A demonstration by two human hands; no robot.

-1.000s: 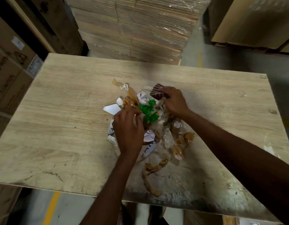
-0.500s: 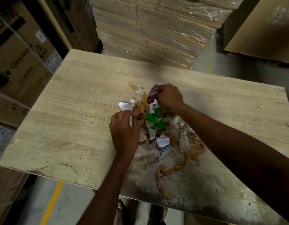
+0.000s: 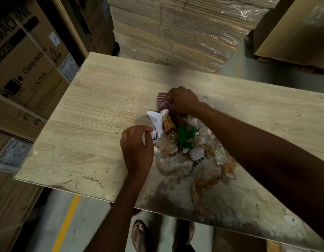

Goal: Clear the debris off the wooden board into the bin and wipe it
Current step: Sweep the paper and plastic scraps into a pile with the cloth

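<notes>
My left grip (image 3: 137,148) pinches a scrap at the near-left edge of the debris (image 3: 177,160), thumb against curled fingers. My right grip (image 3: 183,101) is curled round the wrapper (image 3: 162,101) at the far end. The debris lies heaped right of the middle of the board (image 3: 103,110), with loose brown strips trailing toward the near edge.

To do this well, I judge I should gather from both ends inward. Pressing the light plastic and paper into one wad should stop anything fluttering off. Then I sweep in the trailing strips before lifting. The bin is not in view, so I cannot tell which way to carry.

Open wood runs left of the heap, good room for sliding it. The near edge overhangs the floor (image 3: 81,230) by my feet. Boxes (image 3: 26,70) stand close on the left, and a carton stack (image 3: 175,33) sits just behind the far edge.
</notes>
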